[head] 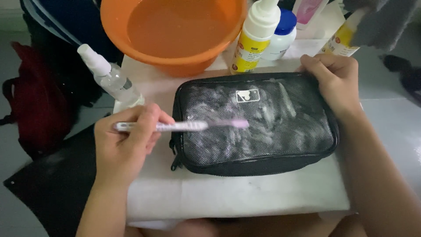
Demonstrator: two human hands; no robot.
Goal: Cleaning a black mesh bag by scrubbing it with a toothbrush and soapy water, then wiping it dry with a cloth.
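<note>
Firmly gripped toothbrush, left hand fingers wrapped

The view holds one black mesh pouch, one toothbrush, one orange basin, one clear spray bottle, and four other bottles.

You're looking at a dim, flat-lit scene with a cool grey cast and no hard shadows. The brightest spots are the orange basin and the white board, while the floor fades to murk. The toothbrush head smears with motion blur, and fine detail is soft throughout.
</note>
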